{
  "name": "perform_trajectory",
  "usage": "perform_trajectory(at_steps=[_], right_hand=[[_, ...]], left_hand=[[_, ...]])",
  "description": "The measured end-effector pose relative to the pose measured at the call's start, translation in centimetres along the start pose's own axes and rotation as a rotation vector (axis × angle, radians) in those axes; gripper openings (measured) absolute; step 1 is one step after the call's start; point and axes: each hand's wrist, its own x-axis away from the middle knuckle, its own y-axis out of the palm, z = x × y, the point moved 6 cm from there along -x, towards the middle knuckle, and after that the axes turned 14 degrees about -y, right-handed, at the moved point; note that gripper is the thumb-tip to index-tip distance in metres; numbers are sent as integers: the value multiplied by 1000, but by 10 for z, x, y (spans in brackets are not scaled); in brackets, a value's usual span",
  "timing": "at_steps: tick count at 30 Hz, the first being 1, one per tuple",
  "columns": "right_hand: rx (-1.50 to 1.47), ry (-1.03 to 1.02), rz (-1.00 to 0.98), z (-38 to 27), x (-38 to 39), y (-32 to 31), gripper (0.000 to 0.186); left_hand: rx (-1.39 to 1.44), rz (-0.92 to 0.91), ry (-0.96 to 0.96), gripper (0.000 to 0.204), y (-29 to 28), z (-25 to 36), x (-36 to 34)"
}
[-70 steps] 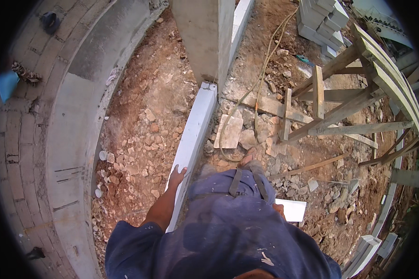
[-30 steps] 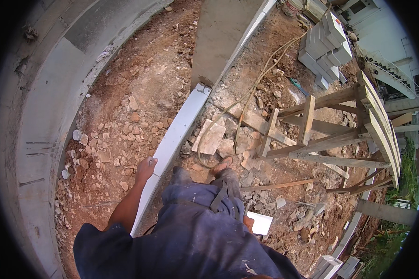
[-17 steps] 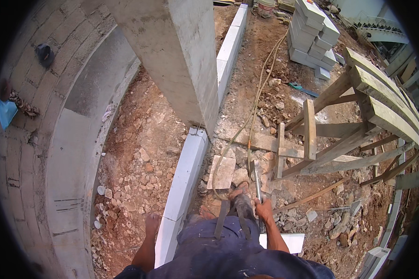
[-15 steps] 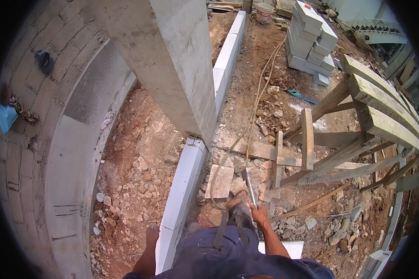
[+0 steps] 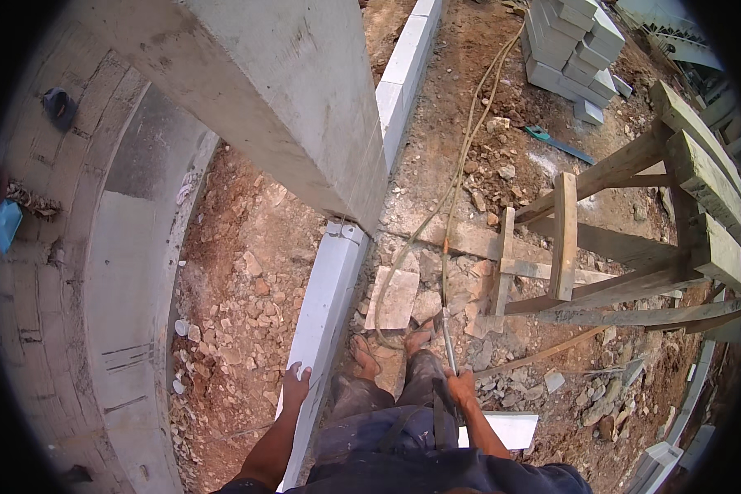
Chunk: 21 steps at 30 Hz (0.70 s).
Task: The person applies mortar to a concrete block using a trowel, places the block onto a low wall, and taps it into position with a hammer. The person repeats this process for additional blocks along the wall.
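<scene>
My left hand (image 5: 295, 385) is over the low white block wall (image 5: 323, 292), its fingers stretched apart and seeming to touch the top. Nothing shows in that hand. Closed around a slim silver-handled tool (image 5: 449, 342), my right hand (image 5: 460, 385) is in front of my right thigh. The tool points away from me toward the ground; its far end is too small to make out. Beyond that end runs a tan hose (image 5: 446, 272); whether the two touch, I cannot tell. The wall's far end meets the foot of a concrete column (image 5: 305, 107).
Wooden trestles (image 5: 564, 235) stand at the right. White blocks (image 5: 564, 58) are stacked at the back, near a handsaw (image 5: 560, 144) on the ground. Broken stone (image 5: 247, 329) covers the soil left of the wall. A flat slab (image 5: 393, 298) lies before my feet.
My left hand has moved forward and right, onto the wall top. The tool in my right hand has swung more upright, and its dark end no longer shows clearly. My view has shifted.
</scene>
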Motion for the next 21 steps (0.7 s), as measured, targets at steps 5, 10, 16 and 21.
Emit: perform_trajectory(at_steps=[5,10,16,21], right_hand=[[-50,-42,21,-22,10,19,41],[-406,-176,70,-112,15,26,39],[-760,-326,-2,-198,-20,61,51],[-836,-361,51,-220,-94,94,58]], left_hand=[[58,-67,-50,67,27,23,-46],[61,-131,-11,63,25,56,-61],[166,-137,21,61,28,71,-70],[282,-100,-30,51,22,91,-65]])
